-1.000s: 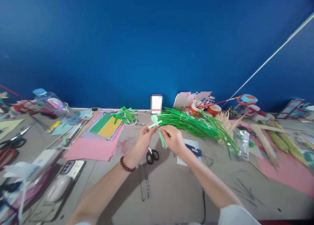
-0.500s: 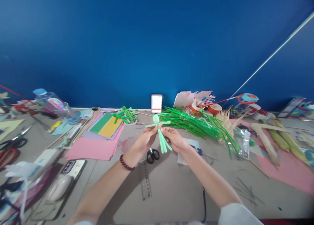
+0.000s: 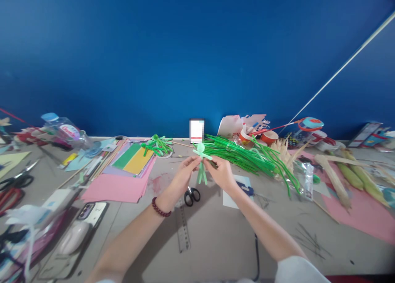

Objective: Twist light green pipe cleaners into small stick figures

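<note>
Both my hands hold a small mint-green pipe-cleaner figure above the grey table. It has a round head, two short arms and hanging legs. My left hand, with a dark red bead bracelet on the wrist, pinches the figure's middle from the left. From the right, my right hand pinches the same spot. The figure stands nearly upright between my fingertips.
Black-handled scissors and a ruler lie under my hands. A pile of green pipe cleaners is at the back right, coloured paper sheets at the left. A phone, a bottle and corn husks lie around.
I have turned the figure from tilted with spread arms and splayed legs to nearly upright. My two hands have drawn closer together at its middle.
</note>
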`<state>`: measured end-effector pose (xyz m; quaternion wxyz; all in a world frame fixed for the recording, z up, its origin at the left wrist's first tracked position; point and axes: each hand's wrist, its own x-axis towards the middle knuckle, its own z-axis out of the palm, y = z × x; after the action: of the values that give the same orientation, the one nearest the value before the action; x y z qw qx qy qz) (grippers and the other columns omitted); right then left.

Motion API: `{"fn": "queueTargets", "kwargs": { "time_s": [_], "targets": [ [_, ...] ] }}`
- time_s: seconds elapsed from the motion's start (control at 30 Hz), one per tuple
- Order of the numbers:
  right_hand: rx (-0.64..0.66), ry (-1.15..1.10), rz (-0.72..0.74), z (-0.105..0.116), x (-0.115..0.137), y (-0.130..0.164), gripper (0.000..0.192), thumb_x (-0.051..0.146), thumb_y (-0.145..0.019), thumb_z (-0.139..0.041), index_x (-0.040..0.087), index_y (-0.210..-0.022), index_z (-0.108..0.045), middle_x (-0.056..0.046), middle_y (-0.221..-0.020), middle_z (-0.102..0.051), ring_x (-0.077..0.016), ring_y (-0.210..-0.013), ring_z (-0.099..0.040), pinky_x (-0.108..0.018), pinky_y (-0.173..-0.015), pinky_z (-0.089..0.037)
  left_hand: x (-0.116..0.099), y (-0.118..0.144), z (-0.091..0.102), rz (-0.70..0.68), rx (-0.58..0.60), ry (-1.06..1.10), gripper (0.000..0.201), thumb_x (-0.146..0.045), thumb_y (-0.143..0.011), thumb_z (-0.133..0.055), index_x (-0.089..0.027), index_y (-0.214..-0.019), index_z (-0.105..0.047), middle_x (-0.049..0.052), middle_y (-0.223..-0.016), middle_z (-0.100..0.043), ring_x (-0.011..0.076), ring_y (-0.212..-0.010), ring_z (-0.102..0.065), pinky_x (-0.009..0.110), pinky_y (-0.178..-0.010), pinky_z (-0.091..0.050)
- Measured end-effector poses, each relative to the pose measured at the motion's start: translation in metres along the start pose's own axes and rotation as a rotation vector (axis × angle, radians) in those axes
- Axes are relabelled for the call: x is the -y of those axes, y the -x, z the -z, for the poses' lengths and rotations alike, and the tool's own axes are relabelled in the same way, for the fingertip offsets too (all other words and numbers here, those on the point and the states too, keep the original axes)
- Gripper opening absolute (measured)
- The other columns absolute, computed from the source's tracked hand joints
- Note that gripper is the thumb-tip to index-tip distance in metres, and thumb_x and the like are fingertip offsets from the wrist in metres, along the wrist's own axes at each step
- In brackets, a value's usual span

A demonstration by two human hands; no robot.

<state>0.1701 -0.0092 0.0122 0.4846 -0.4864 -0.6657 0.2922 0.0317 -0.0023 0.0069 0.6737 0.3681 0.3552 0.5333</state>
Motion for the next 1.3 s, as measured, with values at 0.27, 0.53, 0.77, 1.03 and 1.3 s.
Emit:
{"fn": "queueTargets", "kwargs": {
  "time_s": [0.27,0.53,0.77,1.03,1.3],
  "targets": [
    [0.006,0.210,0.196,-0.001,0.000,0.005,0.017,0.022,-0.083,-0.052,0.017,-0.079,-0.068,-0.004,-0.072,-0.067,-0.0147,-0.062,-0.057,-0.023,-0.058,-0.042,-0.001,0.001,0.003,-0.066,0.037,-0.015,0.014,-0.026,-0.062,-0.077,-0.017,-0.069,-0.067,-0.001,-0.071,-0.065,0.0117,-0.069,-0.055,0.024,-0.069,-0.040],
    [-0.001,0.022,0.120,-0.003,0.003,0.002,0.021,0.028,-0.085,-0.052,0.017,-0.081,-0.070,-0.006,-0.079,-0.070,-0.0180,-0.072,-0.064,-0.026,-0.067,-0.049,-0.002,0.001,-0.001,-0.002,0.064,0.135,0.021,-0.034,-0.064,-0.078,-0.016,-0.073,-0.070,0.004,-0.079,-0.068,0.0164,-0.080,-0.059,0.029,-0.077,-0.043],
    [0.065,-0.229,-0.088,-0.013,-0.007,0.001,0.029,0.043,-0.082,-0.056,0.018,-0.083,-0.072,-0.005,-0.075,-0.069,-0.0182,-0.069,-0.063,-0.027,-0.063,-0.050,0.000,0.002,-0.004,0.109,0.085,0.242,0.025,-0.034,-0.060,-0.080,-0.016,-0.074,-0.069,0.004,-0.076,-0.068,0.0196,-0.082,-0.063,0.030,-0.077,-0.045],
    [0.053,-0.252,-0.101,-0.016,-0.008,0.002,0.029,0.041,-0.082,-0.054,0.016,-0.072,-0.066,-0.001,-0.062,-0.060,-0.0129,-0.055,-0.054,-0.023,-0.053,-0.045,-0.001,0.003,-0.005,0.105,0.145,0.204,0.023,-0.035,-0.068,-0.073,-0.016,-0.082,-0.070,0.005,-0.081,-0.069,0.0184,-0.079,-0.062,0.028,-0.071,-0.046],
    [-0.122,0.068,0.118,-0.009,-0.003,0.006,0.022,0.027,-0.085,-0.049,0.018,-0.084,-0.069,-0.005,-0.075,-0.068,-0.0162,-0.064,-0.061,-0.026,-0.062,-0.048,0.004,0.005,-0.005,-0.043,-0.041,0.008,0.022,-0.027,-0.061,-0.080,-0.018,-0.079,-0.070,0.001,-0.080,-0.068,0.0125,-0.074,-0.060,0.024,-0.073,-0.044]
  ]
}}
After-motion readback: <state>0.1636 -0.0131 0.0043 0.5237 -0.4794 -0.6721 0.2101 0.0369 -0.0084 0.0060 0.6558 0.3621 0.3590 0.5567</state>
